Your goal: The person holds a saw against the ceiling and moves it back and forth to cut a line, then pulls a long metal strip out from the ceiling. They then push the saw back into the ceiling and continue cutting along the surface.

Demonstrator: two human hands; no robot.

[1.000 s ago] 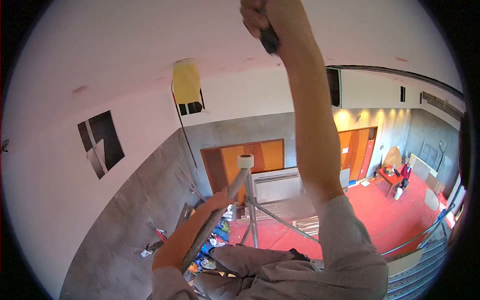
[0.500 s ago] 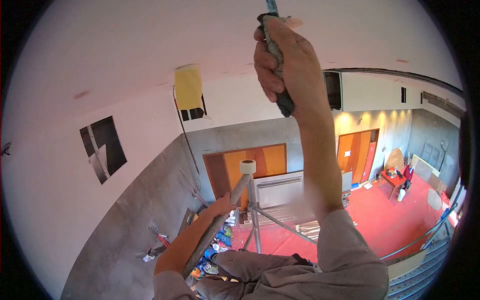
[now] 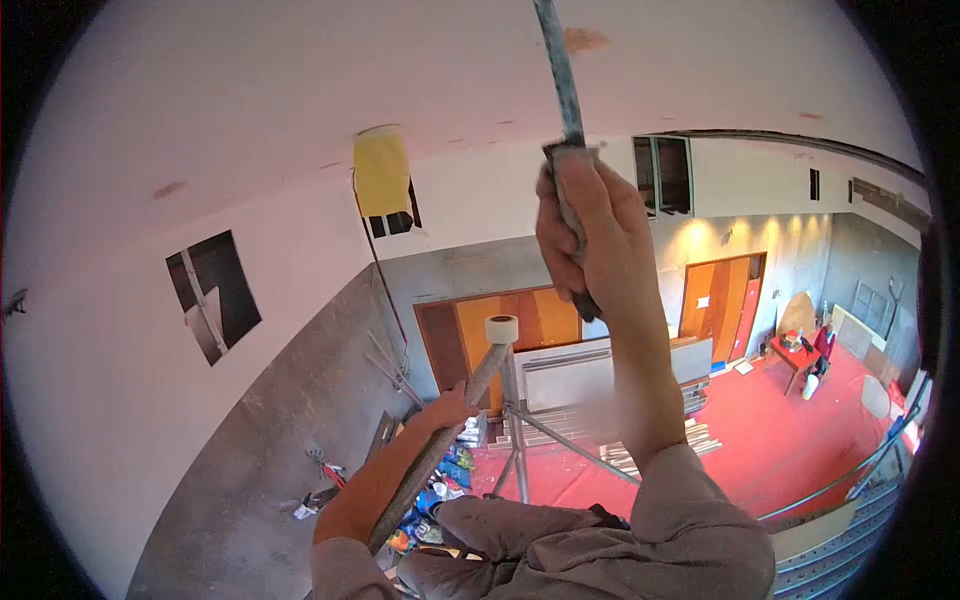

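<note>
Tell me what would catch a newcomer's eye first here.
Probably the right hand, raised at upper centre, gripping a long, narrow blade that points up. Far below, a red floor spreads across the lower right; a yellow sheet hangs at upper left.

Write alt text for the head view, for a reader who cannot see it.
High above a red floor, a right hand holds up a long-bladed tool beneath a pale ceiling; the left hand grips a rail near a white roll.

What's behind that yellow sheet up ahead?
Below and right of the yellow sheet, part of a dark wall opening shows. Whatever lies directly behind the sheet is covered, so I cannot tell how far the opening extends.
</note>
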